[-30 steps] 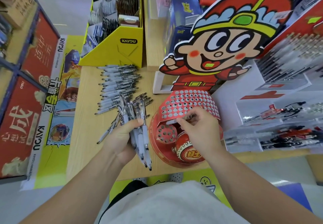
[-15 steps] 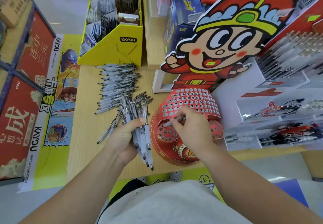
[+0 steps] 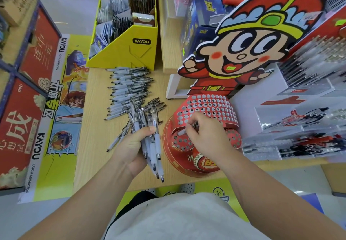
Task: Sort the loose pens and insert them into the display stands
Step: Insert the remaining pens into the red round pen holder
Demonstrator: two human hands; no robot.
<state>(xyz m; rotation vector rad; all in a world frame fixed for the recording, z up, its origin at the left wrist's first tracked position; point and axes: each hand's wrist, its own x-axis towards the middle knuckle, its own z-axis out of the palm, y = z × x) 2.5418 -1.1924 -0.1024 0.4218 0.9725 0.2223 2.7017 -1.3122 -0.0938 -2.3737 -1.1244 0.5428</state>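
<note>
Sliding nearer and leftward, the right hand (image 3: 207, 138) has carried its pen (image 3: 182, 132) from the upper holes of the stand (image 3: 206, 102) toward the lower left ones. Thumb and fingertips pinch the pen mid-barrel; it lies almost flat over the stand, not yet in a hole. The left hand (image 3: 129, 146) is closed round a bundle (image 3: 152, 147) of pens, tips pointing near, just left of the stand. Loose pens (image 3: 129, 88) lie in a row on the surface (image 3: 93, 127), far left. These pens look light, stiff and smooth, likely to slip from a slack fist. Each is best taken singly at the barrel and tilted upright for its hole.
</note>
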